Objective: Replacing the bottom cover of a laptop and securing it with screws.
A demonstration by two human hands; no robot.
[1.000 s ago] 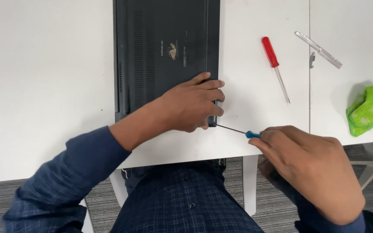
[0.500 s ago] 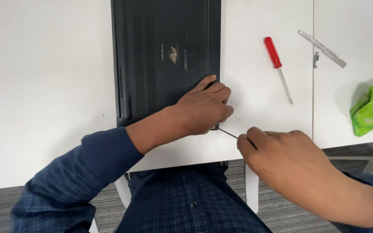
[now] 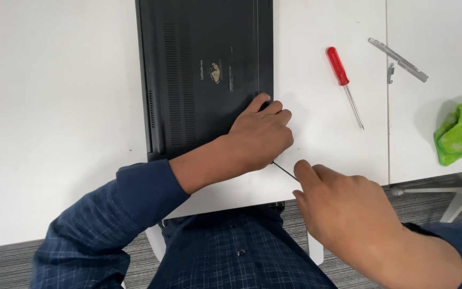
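On the white table, the left hand lies flat on the upturned laptop while the right hand (now nearer) pinches a thin screwdriver.

Office, white desks, swivel-chair base

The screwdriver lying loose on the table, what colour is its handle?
Red handle on the screwdriver, with a bare metal shaft; the head view shows it clearly.

A small pale printed label sits on the dark laptop underside, just above the left fingers.
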